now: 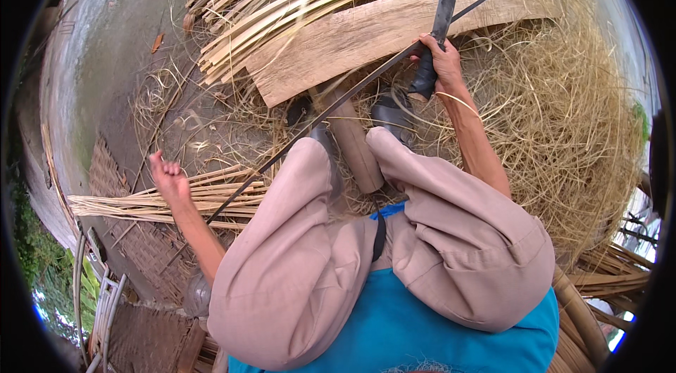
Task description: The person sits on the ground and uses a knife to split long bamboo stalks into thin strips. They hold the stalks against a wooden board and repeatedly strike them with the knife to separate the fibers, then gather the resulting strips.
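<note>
My right hand (442, 67) is wrapped round the dark handle of a large knife (443, 7), its blade pointing up and away from me. A long, dark, narrow strip (352, 90) slants from the far right, past my right fingertips and the blade, across my left knee to the lower left. Whether those fingers also grip the strip, I cannot tell. Away to the left, my left hand (171, 179) is raised with fingers loosely bent and apart, nothing visible in it. Beside it lies a bundle of split pale strips (204, 195), probably bamboo.
A wide wooden plank (338, 39) lies beyond my feet, with many long pale strips (303, 10) behind it. Curly shavings (556, 112) heap up on the right. Between my legs a round wooden post (353, 148) slopes toward me. A woven mat (116, 183) is at left.
</note>
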Motion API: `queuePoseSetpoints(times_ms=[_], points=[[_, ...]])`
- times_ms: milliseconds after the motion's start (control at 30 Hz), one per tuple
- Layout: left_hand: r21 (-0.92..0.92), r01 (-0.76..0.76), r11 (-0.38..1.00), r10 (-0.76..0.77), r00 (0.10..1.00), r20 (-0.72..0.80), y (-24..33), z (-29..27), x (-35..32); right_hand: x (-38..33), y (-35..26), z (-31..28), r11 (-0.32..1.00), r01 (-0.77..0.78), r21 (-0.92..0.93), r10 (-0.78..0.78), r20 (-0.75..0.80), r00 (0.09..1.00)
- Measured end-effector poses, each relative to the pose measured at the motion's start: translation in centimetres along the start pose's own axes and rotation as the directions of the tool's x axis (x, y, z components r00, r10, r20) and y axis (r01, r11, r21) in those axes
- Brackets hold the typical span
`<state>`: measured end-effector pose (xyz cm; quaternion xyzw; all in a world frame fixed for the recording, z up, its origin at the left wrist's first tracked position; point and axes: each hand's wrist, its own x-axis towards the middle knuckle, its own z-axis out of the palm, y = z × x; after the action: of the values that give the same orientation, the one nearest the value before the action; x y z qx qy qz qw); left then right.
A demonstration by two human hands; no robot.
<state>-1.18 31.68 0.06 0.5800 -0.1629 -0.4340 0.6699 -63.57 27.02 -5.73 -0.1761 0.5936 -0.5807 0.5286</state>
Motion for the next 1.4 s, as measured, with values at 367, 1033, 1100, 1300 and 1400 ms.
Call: queuePoseSetpoints(times_ms=[367,1033,1100,1300,1400], points=[[0.78,-0.622,0.067,0.193,0.776,0.601,0.6,6.8,-8.6,5.0,-6.3,-2.7,0.995,0.072,-0.063,-0.07,0.035,0.997],[0.802,-0.595,0.051,0.39,0.751,0.533,6.7,14.3,8.0,4.1,-6.8,-7.2,0.998,0.045,-0.038,-0.046,-0.029,0.999],[0.949,-0.263,-0.171,0.581,0.751,0.313,13.2,5.2,13.5,4.2,-6.7,-6.2,0.998,0.046,-0.032,-0.046,0.007,0.999],[0.626,-0.09,-0.774,0.241,0.873,0.423,3.6,9.0,1.8,5.7,-6.6,-5.0,0.995,0.047,-0.083,-0.047,0.006,0.999],[0.784,-0.563,0.262,-0.315,0.718,0.621,-5.5,13.2,-9.0,6.9,-6.7,-3.6,0.996,0.023,-0.088,-0.021,0.026,0.999]])
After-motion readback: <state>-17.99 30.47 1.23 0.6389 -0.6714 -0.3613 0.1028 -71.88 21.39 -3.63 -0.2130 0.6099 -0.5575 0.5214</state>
